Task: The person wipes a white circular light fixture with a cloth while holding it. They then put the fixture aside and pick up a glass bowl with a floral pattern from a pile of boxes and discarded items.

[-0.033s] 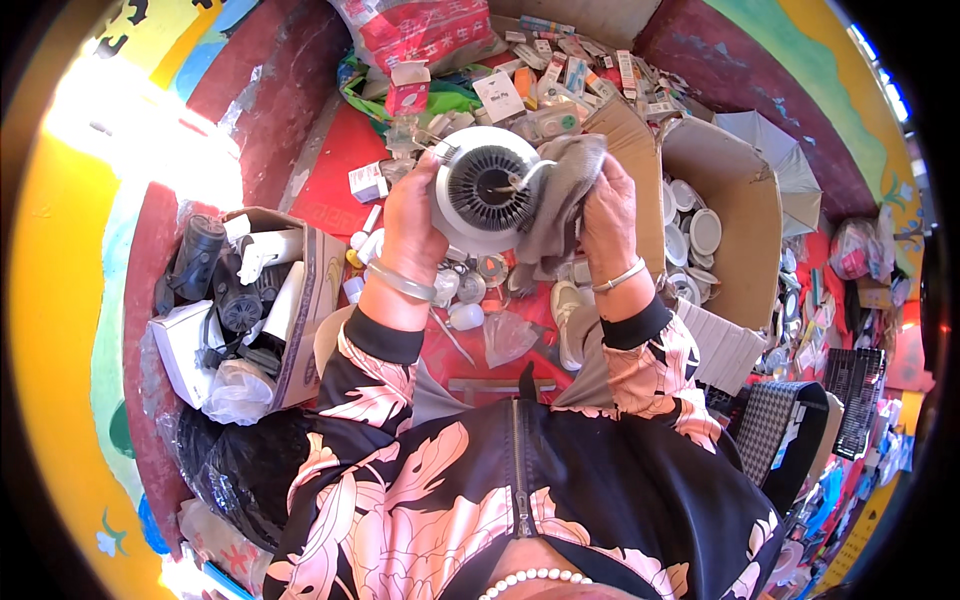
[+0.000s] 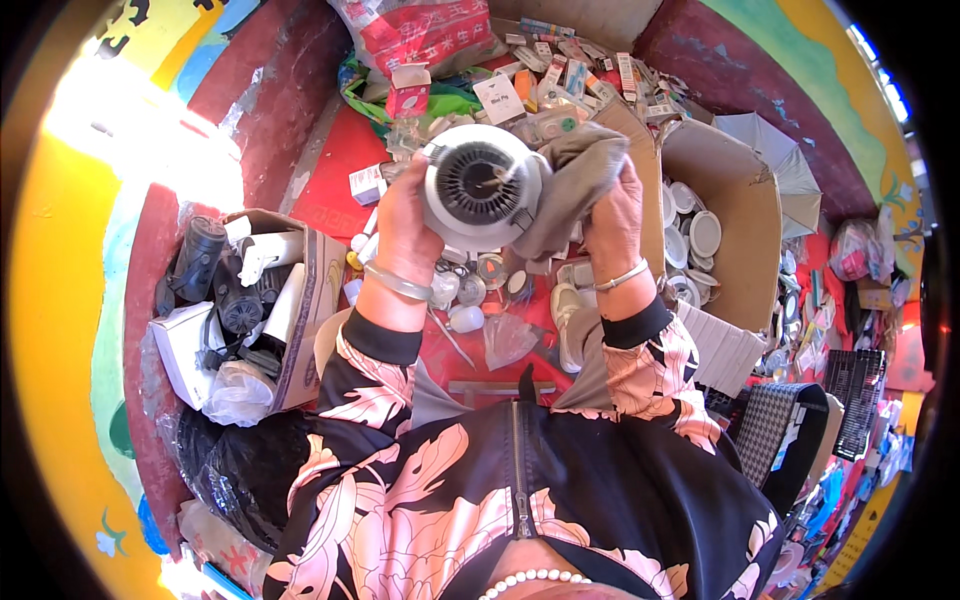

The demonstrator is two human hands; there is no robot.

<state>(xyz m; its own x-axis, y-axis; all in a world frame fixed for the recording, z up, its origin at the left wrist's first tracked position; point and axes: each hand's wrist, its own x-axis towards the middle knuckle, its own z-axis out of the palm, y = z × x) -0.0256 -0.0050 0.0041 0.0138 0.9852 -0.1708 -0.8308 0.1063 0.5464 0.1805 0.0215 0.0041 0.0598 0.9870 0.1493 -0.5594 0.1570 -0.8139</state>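
Lamp: round white fitting, dark ribbed centre facing the camera, held up above the red floor.
Left hand: clasped around the lamp's left rim, fingers behind it; bangle on the wrist.
Right hand: closed on a grey-brown cloth, which is pressed against the lamp's right side; bangle on the wrist.
Below the lamp: small bulbs and clear plastic bits scattered on the floor.
Left of the lamp: open carton holding black and white parts.
Right of the lamp: large cardboard box with round white discs inside.
Above the lamp: heap of small packets and a red-and-white sack.
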